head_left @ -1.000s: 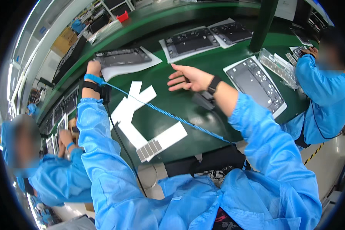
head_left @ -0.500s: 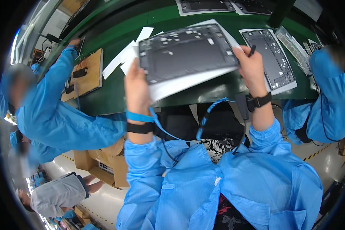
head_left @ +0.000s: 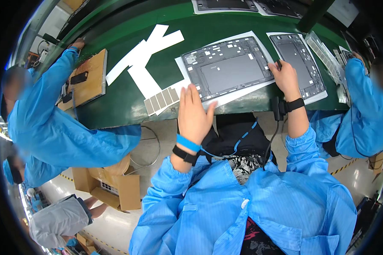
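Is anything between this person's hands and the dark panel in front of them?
Nothing visible is. The left hand is at the lower left corner of the dark panel, the right hand at its right edge. The grey pads lie to the left, not between.

Place: a factory workshop, I judge
Green table (head_left: pixel 219 26): I see dark device panels (head_left: pixel 234 70) from near edge to far
Blue coats (head_left: pixel 55 112): workers (head_left: pixel 364 110) along its near edge
Floor (head_left: pixel 124 225): black-and-yellow tape (head_left: pixel 344 166), open cardboard box (head_left: pixel 129 191)
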Demonstrator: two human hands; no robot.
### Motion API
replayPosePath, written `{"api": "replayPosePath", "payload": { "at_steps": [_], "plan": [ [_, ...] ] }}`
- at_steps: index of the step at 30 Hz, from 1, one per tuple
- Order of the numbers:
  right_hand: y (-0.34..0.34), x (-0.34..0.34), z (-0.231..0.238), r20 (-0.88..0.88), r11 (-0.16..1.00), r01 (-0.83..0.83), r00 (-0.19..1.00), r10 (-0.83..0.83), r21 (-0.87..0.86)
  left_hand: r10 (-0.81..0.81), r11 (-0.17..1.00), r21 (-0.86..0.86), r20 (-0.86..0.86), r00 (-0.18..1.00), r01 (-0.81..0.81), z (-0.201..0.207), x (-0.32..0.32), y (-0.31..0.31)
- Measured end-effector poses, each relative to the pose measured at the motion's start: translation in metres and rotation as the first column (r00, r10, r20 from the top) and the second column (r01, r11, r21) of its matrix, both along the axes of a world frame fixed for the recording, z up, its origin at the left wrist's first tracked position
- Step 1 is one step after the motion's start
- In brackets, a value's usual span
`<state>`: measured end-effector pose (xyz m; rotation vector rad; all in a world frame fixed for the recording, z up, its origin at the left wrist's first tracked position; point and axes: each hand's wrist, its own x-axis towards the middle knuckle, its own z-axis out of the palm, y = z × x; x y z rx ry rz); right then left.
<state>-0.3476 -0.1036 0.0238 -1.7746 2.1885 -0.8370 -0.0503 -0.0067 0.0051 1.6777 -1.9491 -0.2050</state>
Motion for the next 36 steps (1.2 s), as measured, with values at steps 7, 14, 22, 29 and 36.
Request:
{"api": "replayPosePath", "payload": {
  "at_steps": [7,14,22,29,36],
  "plan": [
    [0.008,0.013,0.023,-0.092,0.982,0.044,0.994,-0.062,-0.181,-0.026,0.991,-0.130,0.019,0.999,0.028,-0.013,0.006,0.014],
    [0.025,0.113,0.038,0.730,0.862,-0.343,0.465,0.501,-0.374,0.113,0.982,-0.157,0.035,0.993,-0.107,-0.015,0.041,0.021],
    [-0.006,0.210,0.004,0.785,0.734,-0.679,0.448,0.427,-0.011,0.131,0.985,-0.122,0.091,0.987,-0.119,-0.018,0.042,0.020],
    [-0.006,0.217,-0.005,0.588,0.752,-0.639,0.550,0.593,-0.161,0.130,0.986,-0.117,0.080,0.988,-0.120,-0.019,0.042,0.019],
    [-0.005,0.218,-0.006,0.792,0.801,-0.577,0.408,0.453,-0.161,0.132,0.987,-0.104,0.109,0.985,-0.121,-0.014,0.043,0.019]
  ]
}}
